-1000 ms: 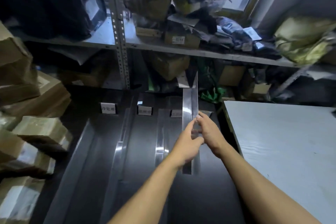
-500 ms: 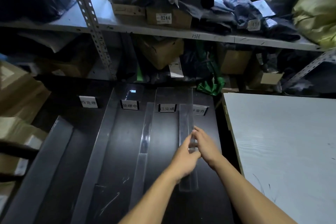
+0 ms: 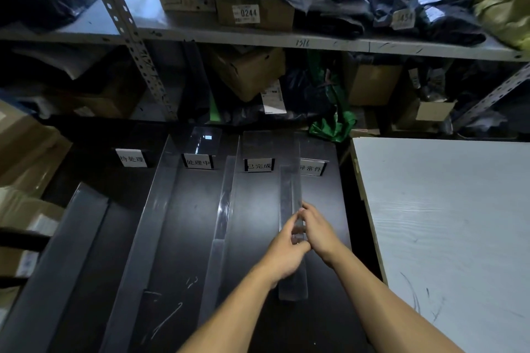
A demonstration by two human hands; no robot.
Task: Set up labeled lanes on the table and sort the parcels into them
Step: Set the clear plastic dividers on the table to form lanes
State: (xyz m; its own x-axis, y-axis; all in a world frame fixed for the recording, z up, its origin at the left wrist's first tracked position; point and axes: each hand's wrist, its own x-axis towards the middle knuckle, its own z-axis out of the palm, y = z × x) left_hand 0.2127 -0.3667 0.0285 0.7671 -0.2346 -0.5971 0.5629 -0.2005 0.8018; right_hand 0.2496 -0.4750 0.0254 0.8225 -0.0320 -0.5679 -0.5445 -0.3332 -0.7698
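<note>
Both hands meet over a clear plastic strip (image 3: 289, 195) that lies lengthwise on the dark desk (image 3: 258, 324), running from near the front edge up toward the label cards at the back. The left hand (image 3: 282, 252) comes in from the strip's left side and the right hand (image 3: 321, 231) from its right, and their fingertips close on the strip from opposite sides at about its middle, pinching it between them. The near end of the strip sticks out below the left hand; the far end reaches up between two of the cards.

Four white label cards stand in a row across the back of the desk: the first label card (image 3: 131, 158) at far left, the second label card (image 3: 198, 162), the third label card (image 3: 259, 165) just left of the held strip, and the fourth label card (image 3: 312, 167) just right of it. Two more clear strips lie on the desk to the left, one strip (image 3: 222, 209) between the second and third cards, another strip (image 3: 156, 209) further left. A white board (image 3: 444, 223) sits beside the desk on the right. Behind, a metal shelf (image 3: 286, 40) carries parcels, among them a cardboard box (image 3: 255, 13) tagged 0244. More boxes (image 3: 25, 169) are stacked at far left.
</note>
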